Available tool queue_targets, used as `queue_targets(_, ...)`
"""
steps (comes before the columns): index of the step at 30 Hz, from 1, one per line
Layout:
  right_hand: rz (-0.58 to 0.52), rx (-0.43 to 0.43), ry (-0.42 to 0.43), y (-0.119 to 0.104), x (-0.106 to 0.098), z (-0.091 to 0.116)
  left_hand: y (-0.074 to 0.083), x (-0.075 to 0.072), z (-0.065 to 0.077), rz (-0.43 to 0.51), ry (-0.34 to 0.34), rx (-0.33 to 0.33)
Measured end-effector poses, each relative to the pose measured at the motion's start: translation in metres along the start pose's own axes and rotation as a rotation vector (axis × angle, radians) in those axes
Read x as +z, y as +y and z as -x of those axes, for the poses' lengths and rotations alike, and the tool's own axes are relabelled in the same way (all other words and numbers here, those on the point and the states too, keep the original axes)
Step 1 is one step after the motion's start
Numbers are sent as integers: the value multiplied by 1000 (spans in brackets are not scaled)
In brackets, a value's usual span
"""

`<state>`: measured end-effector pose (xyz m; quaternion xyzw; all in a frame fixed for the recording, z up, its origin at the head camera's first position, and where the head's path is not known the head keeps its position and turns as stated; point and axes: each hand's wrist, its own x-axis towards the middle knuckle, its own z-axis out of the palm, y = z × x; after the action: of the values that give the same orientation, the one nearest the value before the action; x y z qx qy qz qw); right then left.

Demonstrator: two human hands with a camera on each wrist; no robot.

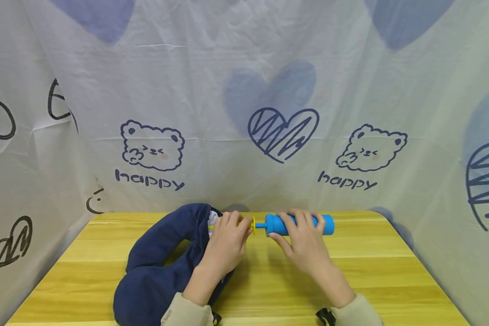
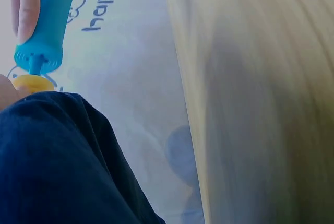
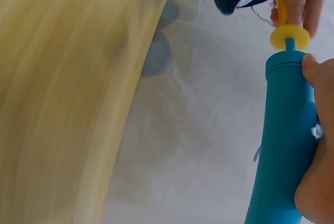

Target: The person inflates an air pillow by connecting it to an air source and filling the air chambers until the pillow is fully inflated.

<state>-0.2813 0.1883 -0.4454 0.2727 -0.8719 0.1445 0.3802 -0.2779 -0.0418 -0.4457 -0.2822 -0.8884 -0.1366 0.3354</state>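
A navy blue U-shaped neck pillow (image 1: 146, 280) lies on the left part of the table, with a white inner part (image 1: 213, 219) showing at its open end. My left hand (image 1: 225, 242) pinches the yellow nozzle (image 3: 282, 4) of a hand pump beside that end. Where the nozzle's tip sits is hidden by the fingers. My right hand (image 1: 307, 242) grips the blue pump barrel (image 1: 328, 225) from above, thumb on the near side. A short length of blue rod (image 1: 261, 225) shows between the barrel and the yellow disc (image 3: 290, 37).
The wooden table (image 1: 391, 280) has rounded far corners. A pale cloth (image 1: 228, 172) printed with hearts and bears hangs behind it and along both sides. Dark straps (image 1: 325, 316) show at the sleeve cuffs.
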Motion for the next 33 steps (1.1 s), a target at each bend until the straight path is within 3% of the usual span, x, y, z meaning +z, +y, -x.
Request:
queue_targets(15,-10,-6,31,-14,1,-1,8,2,0,27,3,7)
queue_targets(33,-35,76,-100,30,-13,0,-16,-9,2,70,-31,-53)
